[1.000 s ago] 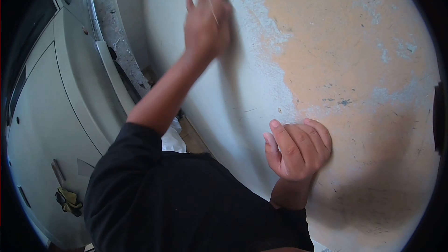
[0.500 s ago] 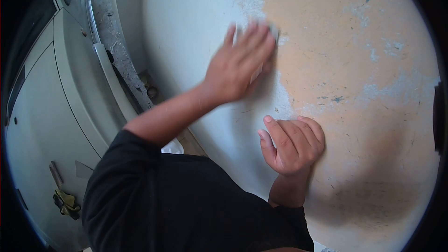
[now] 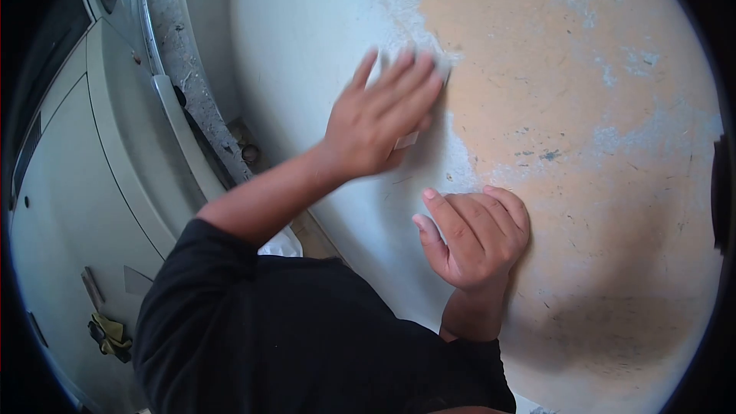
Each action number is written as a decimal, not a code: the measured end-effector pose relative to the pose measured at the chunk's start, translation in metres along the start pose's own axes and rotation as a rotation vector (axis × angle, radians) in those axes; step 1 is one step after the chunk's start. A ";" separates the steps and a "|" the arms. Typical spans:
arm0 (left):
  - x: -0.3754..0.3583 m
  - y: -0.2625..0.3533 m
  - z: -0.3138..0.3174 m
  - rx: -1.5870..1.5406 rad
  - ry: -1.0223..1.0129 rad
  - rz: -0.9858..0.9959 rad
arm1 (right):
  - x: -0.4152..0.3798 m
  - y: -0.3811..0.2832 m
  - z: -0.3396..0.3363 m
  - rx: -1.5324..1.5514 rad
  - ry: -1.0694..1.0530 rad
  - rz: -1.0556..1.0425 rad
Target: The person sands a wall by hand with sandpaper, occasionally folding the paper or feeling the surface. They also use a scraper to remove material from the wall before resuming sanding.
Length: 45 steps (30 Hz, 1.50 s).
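Note:
My left hand (image 3: 383,111) lies palm down on a large pale surface (image 3: 307,54) with worn orange-tan patches (image 3: 521,46). Under its fingers is a thin whitish pad (image 3: 407,140), with only its edges showing; the fingertips are blurred by motion. The hand sits along the ragged border between pale and tan areas. Lower and to the right, my right hand (image 3: 479,238) rests against the same surface, its fingers loosely bent and the thumb apart. Nothing shows in it.
A beige vehicle (image 3: 77,161) stands on the left, with a yellow-and-black cloth-like item (image 3: 111,336) and a narrow strip (image 3: 92,287) on it. A white plastic-like item (image 3: 282,244) lies beside my black shirt. Debris-strewn ground (image 3: 180,54) runs between vehicle and surface.
My left hand, with the pad, has shifted slightly down and to the left along the surface. My right hand stays almost in place; the view has moved a little.

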<state>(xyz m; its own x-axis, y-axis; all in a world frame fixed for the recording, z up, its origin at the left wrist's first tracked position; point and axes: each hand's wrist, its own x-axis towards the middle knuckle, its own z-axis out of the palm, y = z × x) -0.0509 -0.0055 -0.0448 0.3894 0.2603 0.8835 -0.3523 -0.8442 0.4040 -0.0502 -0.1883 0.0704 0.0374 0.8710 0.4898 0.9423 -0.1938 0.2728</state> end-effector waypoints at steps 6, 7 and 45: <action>-0.074 -0.053 0.004 0.233 -0.175 0.010 | 0.000 -0.004 -0.003 0.033 -0.069 0.033; -0.056 -0.071 0.004 0.260 -0.093 -0.048 | 0.000 -0.004 -0.002 0.037 -0.068 0.037; -0.023 -0.089 0.019 -0.025 0.233 -0.368 | 0.001 -0.007 -0.016 0.107 -0.281 0.109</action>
<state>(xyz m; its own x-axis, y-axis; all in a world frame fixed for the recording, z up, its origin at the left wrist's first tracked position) -0.0125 0.0542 -0.1059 0.2913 0.6433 0.7080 -0.2475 -0.6642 0.7054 -0.0618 -0.1937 0.0826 0.2166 0.9411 0.2596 0.9568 -0.2575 0.1353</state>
